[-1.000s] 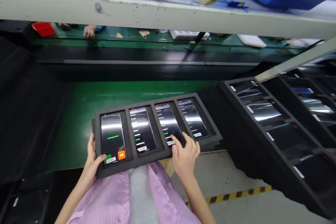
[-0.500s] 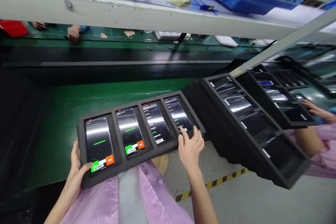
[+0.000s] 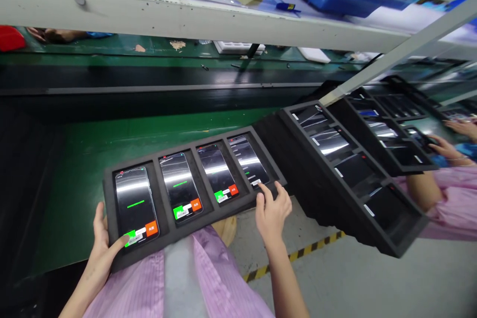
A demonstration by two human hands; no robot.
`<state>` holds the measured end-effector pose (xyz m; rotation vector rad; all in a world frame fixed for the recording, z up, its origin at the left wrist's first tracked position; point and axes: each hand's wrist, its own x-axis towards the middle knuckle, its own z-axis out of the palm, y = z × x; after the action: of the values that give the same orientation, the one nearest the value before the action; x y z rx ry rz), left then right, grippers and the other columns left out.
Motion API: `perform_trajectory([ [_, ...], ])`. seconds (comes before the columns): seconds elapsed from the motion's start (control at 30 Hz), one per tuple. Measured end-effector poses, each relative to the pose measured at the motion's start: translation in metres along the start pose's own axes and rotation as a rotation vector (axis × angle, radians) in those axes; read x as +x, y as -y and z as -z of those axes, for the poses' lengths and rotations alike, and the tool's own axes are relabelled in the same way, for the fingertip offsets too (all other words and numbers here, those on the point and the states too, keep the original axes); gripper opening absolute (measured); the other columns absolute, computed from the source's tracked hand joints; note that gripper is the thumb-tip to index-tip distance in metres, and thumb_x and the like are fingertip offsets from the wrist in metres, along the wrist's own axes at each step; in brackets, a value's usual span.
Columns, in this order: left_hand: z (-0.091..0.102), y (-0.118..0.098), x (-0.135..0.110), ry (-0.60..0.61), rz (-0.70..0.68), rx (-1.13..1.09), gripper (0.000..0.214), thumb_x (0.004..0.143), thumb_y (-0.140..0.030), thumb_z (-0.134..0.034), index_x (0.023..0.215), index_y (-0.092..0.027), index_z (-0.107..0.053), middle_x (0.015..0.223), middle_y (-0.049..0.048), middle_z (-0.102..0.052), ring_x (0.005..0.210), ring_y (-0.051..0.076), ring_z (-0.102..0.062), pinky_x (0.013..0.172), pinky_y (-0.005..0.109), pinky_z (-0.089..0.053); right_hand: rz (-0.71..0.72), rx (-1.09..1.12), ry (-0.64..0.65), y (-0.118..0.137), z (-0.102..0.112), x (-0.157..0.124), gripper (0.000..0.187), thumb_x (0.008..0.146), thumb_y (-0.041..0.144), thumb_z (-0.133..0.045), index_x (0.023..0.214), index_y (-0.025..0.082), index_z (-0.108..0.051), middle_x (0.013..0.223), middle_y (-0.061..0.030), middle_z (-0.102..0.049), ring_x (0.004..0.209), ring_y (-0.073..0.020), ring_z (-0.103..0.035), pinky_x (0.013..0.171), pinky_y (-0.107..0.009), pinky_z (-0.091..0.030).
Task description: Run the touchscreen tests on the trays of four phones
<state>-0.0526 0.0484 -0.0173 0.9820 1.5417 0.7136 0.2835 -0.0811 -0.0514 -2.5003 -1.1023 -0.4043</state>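
Head view: left hand [image 3: 100, 252] clasps the foam tray [image 3: 155, 196] by its corner; right hand [image 3: 274, 209], open, touches one fingertip to the phone [image 3: 249, 161] just ahead. Hold the tray steady, tap lightly and squarely.

Even, white light falls from overhead. We note broad glare bands on the phone screens [image 3: 178, 184] in the foam tray [image 3: 167, 235] and on the dark glass of the second tray [image 3: 298, 169]. The belt recess [image 3: 149, 97] under the shelf beam [image 3: 186, 12] sits in deep shadow. Straight edges bow toward the borders; the right margin, with a co-worker's hand [image 3: 445, 151], is smeared, while the centre is sharp.
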Motion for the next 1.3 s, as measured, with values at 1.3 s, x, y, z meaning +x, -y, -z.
perform_trajectory([
  [1.3, 0.009, 0.012, 0.004, 0.154, -0.069, -0.034, 0.099, 0.069, -0.034, -0.063, 0.145, -0.029, 0.001, 0.150, 0.0076, -0.024, 0.137, 0.028, -0.025, 0.109, 0.041, -0.027, 0.799, 0.411, 0.152, 0.125, 0.011, -0.025, 0.033, 0.091, 0.033, -0.035, 0.093, 0.025, -0.067, 0.121, -0.0067, -0.056, 0.117, -0.0209, -0.041, 0.107, -0.044, -0.016],
])
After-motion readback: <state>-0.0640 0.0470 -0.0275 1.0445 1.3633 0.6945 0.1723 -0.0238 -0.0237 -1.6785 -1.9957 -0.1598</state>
